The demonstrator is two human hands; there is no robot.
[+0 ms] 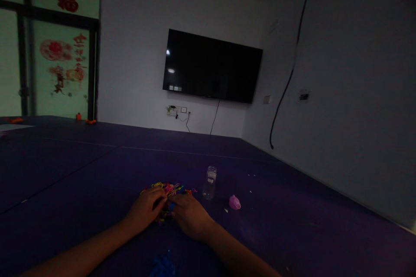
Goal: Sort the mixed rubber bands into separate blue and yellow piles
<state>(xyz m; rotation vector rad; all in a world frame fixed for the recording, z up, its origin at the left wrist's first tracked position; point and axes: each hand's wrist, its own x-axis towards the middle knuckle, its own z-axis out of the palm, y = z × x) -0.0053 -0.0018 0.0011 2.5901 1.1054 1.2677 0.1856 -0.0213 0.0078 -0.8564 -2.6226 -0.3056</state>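
Observation:
A pile of small, thin, brightly coloured loops [170,188], possibly rubber bands, lies on the purple tabletop in front of me. My left hand [147,205] rests on the pile's left side, with its fingers bent together at the tips; what they pinch, if anything, is too small to make out. From the right, my right hand [190,214] reaches in with curled fingers, its fingertips close to the left ones. A bundle of blue loops [172,206] shows at the right fingers. Nearer to me lies a separate blue heap [163,266], dim and partly cut off by the frame's bottom edge.
An uncapped clear bottle [209,184] stands right of the pile. Beside it is a pink lid [234,202], with white scraps around. Orange objects [91,121] sit at the table's far left. A television [212,67] hangs on the wall; a black cable [286,88] dangles at right.

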